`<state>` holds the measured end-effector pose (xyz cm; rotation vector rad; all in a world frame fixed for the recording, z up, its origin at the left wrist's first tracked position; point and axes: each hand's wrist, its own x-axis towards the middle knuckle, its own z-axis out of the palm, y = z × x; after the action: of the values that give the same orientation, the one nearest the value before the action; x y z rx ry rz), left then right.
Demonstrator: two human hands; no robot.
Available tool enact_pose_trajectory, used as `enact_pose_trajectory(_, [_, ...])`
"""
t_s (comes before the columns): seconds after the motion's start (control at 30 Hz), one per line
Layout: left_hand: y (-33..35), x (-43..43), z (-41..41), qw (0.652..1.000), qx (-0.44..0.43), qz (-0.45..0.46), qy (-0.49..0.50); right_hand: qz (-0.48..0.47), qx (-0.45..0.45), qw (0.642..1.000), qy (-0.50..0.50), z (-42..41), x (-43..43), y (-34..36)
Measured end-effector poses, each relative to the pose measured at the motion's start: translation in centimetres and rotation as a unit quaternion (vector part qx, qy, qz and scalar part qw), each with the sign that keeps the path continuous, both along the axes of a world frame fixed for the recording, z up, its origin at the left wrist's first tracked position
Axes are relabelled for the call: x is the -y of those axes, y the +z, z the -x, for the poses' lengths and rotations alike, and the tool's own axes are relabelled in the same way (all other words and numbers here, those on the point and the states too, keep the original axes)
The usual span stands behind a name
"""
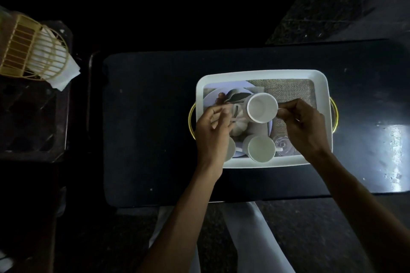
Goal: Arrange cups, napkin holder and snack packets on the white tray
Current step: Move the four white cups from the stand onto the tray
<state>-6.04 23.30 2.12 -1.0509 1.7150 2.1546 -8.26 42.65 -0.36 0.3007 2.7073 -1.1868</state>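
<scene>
A white tray (319,80) with gold handles lies on the dark table; its floor bears a printed picture. My right hand (304,126) pinches the handle of a white cup (261,107) at the tray's middle. A second white cup (261,148) stands at the tray's near edge. A third cup (230,149) is mostly hidden under my left hand (213,135), whose fingers are curled loosely over the tray's left part, holding nothing I can make out. A yellow wire napkin holder (28,49) with white napkins lies on a side surface at the far left. No snack packets are visible.
The dark table (144,128) stretches to either side of the tray, with a glossy reflection at the right. A dark side stand (33,122) sits to the left. My white-clad legs (248,239) show below the table's near edge.
</scene>
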Motion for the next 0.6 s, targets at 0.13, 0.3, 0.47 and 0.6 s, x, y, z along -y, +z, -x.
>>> enact_pose_trajectory(0.13, [-0.5,-0.2,-0.5,0.999,0.009,0.0,0.038,0.006,0.019,1.0,-0.008,-0.5,-1.5,-2.1])
enact_pose_trajectory(0.3, [-0.6,-0.4,-0.7,0.998,0.015,0.009,0.068,0.007,0.039,0.999,0.004,-0.9,-2.0,-3.8])
enact_pose_trajectory(0.47, [-0.5,-0.2,-1.0,0.997,0.009,0.016,0.081,-0.001,0.058,0.998,0.018,-1.0,-1.8,-4.7])
enact_pose_trajectory(0.6, [-0.7,0.4,-1.4,0.996,0.012,0.019,0.085,-0.013,0.063,0.997,0.036,-0.9,-1.8,-5.0])
